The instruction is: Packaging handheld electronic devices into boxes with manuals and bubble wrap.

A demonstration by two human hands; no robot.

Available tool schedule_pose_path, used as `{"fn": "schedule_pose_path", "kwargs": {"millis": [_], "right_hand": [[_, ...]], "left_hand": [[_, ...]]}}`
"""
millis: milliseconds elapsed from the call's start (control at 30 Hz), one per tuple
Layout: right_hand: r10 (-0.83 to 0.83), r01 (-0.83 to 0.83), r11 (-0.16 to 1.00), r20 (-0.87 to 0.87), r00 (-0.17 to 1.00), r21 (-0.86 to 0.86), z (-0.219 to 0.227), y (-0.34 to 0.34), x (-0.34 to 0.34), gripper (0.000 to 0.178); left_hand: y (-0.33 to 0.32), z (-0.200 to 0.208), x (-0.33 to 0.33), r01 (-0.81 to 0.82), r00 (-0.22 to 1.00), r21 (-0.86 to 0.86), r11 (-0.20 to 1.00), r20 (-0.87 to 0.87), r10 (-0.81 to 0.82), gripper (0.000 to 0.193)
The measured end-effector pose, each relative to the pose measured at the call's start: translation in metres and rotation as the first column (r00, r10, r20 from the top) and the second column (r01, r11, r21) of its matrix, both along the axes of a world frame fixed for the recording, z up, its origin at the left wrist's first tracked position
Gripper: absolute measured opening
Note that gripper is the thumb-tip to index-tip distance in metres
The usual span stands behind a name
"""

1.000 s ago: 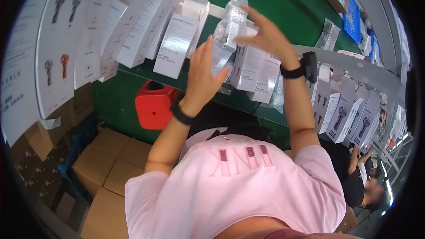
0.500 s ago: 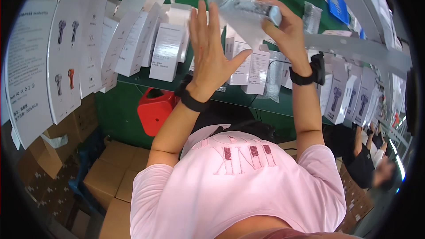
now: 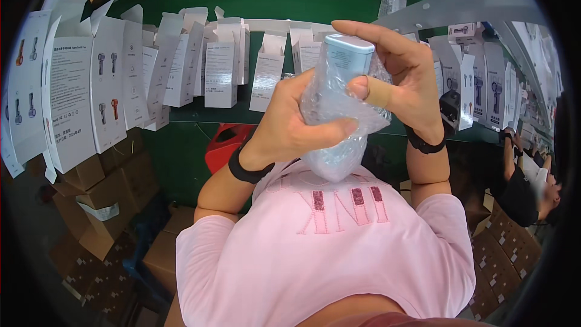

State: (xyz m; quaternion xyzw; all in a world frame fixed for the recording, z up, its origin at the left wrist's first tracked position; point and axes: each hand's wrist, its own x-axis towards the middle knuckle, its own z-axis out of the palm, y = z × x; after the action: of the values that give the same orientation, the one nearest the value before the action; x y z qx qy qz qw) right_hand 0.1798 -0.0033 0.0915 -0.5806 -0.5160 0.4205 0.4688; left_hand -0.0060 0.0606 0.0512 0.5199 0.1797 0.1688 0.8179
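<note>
In the head view, my left hand [image 3: 289,122] is curled around a clear bubble-wrap bag [image 3: 336,142], its thumb across the front. A pale blue smooth object with flat end [image 3: 351,54] is between both hands, partly inside this bag. My right hand [image 3: 407,77] bends around its upper end, thumb in front. Beyond my left hand, white cardboard boxes with open flaps [image 3: 221,72] stand on the green worktop [image 3: 241,114].
</note>
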Motion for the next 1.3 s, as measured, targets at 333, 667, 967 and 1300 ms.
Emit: {"fn": "schedule_pose_path", "kwargs": {"millis": [333,667,967,1300], "right_hand": [[-0.178,0.178,0.984,-0.009,0.984,0.021,0.020,-0.022,-0.015,0.054],[-0.262,0.148,0.939,0.365,0.893,0.312,0.039,-0.063,-0.003,0.050],[-0.278,0.185,0.904,0.200,0.939,0.386,0.042,-0.091,-0.007,0.017],[0.111,-0.202,0.979,-0.797,0.594,-0.014,-0.048,-0.064,0.010,0.103]], "left_hand": [[-0.016,-0.016,0.007,0.052,0.993,-0.379,0.924,0.116,-0.008,0.083],[-0.026,-0.001,0.023,-0.280,0.960,0.507,0.815,0.131,0.248,0.063],[-0.027,-0.015,0.028,-0.237,0.932,0.287,0.928,0.337,0.134,0.065],[-0.074,-0.061,0.032,0.136,0.986,0.033,0.990,0.088,-0.139,0.046]]}}
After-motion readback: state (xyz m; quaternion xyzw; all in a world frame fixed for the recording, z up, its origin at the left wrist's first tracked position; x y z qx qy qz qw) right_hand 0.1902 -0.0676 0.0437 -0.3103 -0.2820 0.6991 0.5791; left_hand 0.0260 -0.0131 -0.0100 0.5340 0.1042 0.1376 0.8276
